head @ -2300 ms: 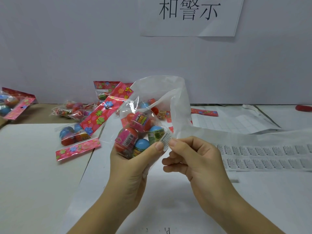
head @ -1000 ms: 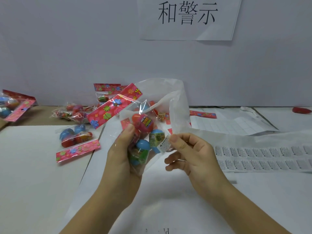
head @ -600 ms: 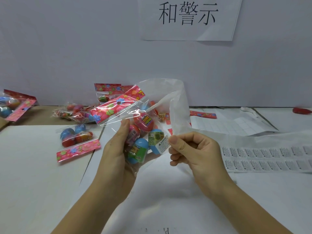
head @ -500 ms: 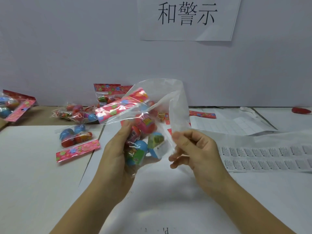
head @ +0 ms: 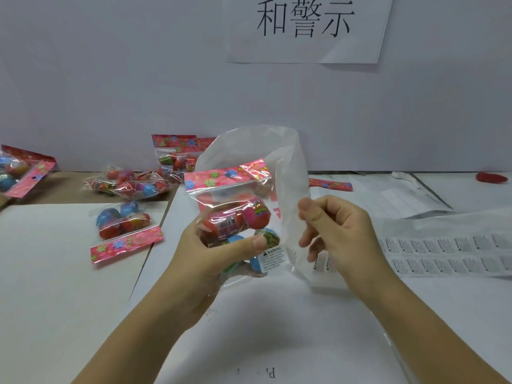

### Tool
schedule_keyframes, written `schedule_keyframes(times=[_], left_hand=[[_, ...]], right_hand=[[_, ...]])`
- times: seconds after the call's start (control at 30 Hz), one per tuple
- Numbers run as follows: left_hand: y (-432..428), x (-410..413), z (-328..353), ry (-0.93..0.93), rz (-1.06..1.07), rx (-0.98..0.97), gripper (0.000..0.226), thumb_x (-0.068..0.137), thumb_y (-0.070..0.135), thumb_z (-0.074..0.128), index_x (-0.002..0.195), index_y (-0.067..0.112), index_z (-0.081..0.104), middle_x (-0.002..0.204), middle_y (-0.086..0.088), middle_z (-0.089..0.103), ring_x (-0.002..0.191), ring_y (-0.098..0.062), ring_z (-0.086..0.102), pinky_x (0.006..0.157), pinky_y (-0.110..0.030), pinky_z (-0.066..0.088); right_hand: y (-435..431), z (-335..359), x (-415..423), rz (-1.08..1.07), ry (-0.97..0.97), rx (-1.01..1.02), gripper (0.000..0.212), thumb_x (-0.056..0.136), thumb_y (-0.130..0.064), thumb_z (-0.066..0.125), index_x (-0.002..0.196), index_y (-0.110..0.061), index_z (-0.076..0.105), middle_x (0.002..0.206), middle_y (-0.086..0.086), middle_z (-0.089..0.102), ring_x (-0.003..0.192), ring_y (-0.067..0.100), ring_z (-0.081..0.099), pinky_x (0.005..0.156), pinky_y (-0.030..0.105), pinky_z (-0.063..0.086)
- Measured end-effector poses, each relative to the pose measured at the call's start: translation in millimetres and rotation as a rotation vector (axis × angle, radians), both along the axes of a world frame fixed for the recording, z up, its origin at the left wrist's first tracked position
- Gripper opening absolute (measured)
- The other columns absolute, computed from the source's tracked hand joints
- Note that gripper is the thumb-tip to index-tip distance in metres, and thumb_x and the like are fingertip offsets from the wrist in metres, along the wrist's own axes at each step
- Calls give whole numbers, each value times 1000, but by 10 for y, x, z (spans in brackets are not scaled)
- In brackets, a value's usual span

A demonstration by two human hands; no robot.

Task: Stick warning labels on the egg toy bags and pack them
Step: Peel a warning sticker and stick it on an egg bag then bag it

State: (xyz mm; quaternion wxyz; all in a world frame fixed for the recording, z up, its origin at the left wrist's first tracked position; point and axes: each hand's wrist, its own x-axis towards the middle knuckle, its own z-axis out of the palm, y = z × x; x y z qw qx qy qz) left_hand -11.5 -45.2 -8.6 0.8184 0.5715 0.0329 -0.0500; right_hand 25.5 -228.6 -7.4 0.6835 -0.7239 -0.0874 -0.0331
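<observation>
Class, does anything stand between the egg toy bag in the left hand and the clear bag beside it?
Nothing visible does. The left hand grips the egg toy bag against the clear bag, whose edge the right hand pinches. Whether its mouth is open is unclear.

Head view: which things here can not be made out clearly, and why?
All in the head view.
1. Warning label on the egg bag: lines under WARNING too small.
2. Label sheet: print too small, cut by right edge.
3. Wall sign: cut by top edge.
4. Lower eggs: covered by left hand.
5. Right hand: lower fingers blurred behind clear bag.
6. Red thing far right: too small to name.
</observation>
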Motion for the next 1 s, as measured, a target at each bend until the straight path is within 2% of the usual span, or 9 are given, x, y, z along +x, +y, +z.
schedule_keyframes(times=[0.13,0.27,0.37,0.43,0.5,0.6,0.7,0.8,1.0], left_hand=[[44,14,-11,-32,38,-44,63,39,9,92,94,31,71,92,-6,76,90,-22,73,70,-39,62],[10,6,-18,-63,40,-30,58,31,17,87,84,36,75,90,-4,76,90,-20,73,71,-36,62],[10,15,-42,-82,54,-10,54,45,8,90,89,34,73,90,-3,76,91,-20,73,71,-35,62],[5,12,-40,-92,52,17,50,44,7,83,81,40,75,91,-1,76,95,-25,73,75,-39,61],[-1,10,-35,-110,54,68,53,46,7,92,78,45,73,92,2,76,98,-28,71,79,-41,59],[3,14,-49,-126,86,128,60,44,10,87,88,47,69,99,2,74,102,-29,70,84,-46,57],[12,28,-57,-135,87,150,62,39,14,89,83,53,69,97,6,74,103,-28,69,86,-47,55],[33,47,-75,-127,105,149,63,42,12,85,91,48,67,95,6,74,106,-31,67,92,-52,53],[16,52,-90,-191,74,190,67,40,9,92,81,56,68,94,11,74,97,-18,72,80,-39,58]], right_hand=[[-103,71,30,107,35,83,30,76,-43,68,68,-15,65,59,2,59,51,16,58,37,27,44],[-49,55,-28,294,38,-86,13,85,-22,67,75,-15,69,69,-1,66,58,16,61,41,28,47],[-32,50,-52,292,11,-109,14,89,-15,64,75,-17,69,68,-3,66,59,14,61,43,27,47],[-34,54,-47,294,8,-109,17,89,-15,63,73,-19,69,68,-3,67,59,13,60,44,27,47],[-33,44,-38,294,11,-142,19,90,-16,63,73,-21,69,68,-5,67,59,13,61,44,26,48],[-24,15,-25,293,25,-173,13,87,-19,62,75,-20,68,66,-7,66,57,10,61,44,24,49],[-23,-10,-16,287,22,-173,13,88,-20,59,77,-18,65,64,-7,64,56,9,60,43,23,47],[-22,-31,-2,291,21,-141,15,91,-19,58,77,-19,64,64,-8,63,55,10,60,42,24,47],[-9,-45,7,336,38,-178,9,88,-31,62,85,-27,69,72,-9,68,59,9,62,44,25,50]])
